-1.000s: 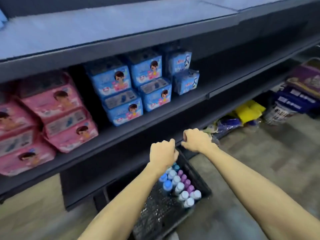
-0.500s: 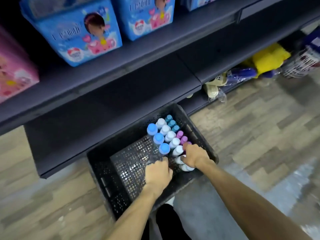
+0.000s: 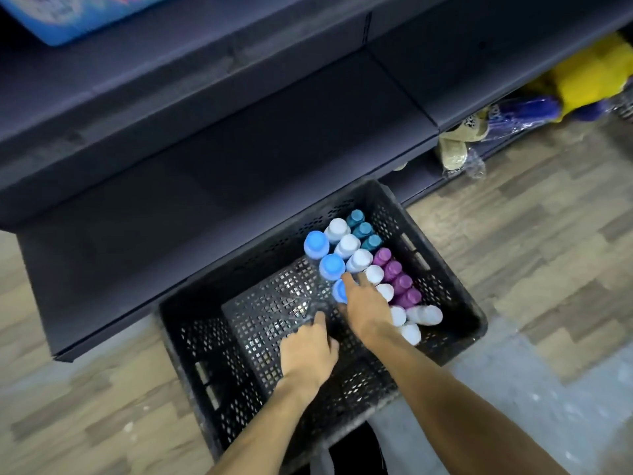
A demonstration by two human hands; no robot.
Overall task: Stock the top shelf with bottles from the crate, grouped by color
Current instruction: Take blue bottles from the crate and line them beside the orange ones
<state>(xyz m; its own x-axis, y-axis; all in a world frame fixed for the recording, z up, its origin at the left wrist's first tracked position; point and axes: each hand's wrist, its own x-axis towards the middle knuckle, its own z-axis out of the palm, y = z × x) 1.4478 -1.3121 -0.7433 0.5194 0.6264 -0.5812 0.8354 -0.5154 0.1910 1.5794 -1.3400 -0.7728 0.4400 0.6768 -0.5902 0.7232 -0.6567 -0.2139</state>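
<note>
**In the crate [image 3: 452, 296] on the floor [image 3: 513, 252]: bottles [image 3: 359, 260] being touched by the right hand [image 3: 366, 310]**

Below the dark shelving [image 3: 239, 132], the capped bottles are being kept in rows along the crate's right side: blue, white, teal, purple. The nearest blue cap [image 3: 338, 292] is being touched by the right hand, with the fingers stretched out and nothing gripped. The left hand [image 3: 308, 347] is being held low in the crate, just left of the right hand; its grip cannot be told.
</note>
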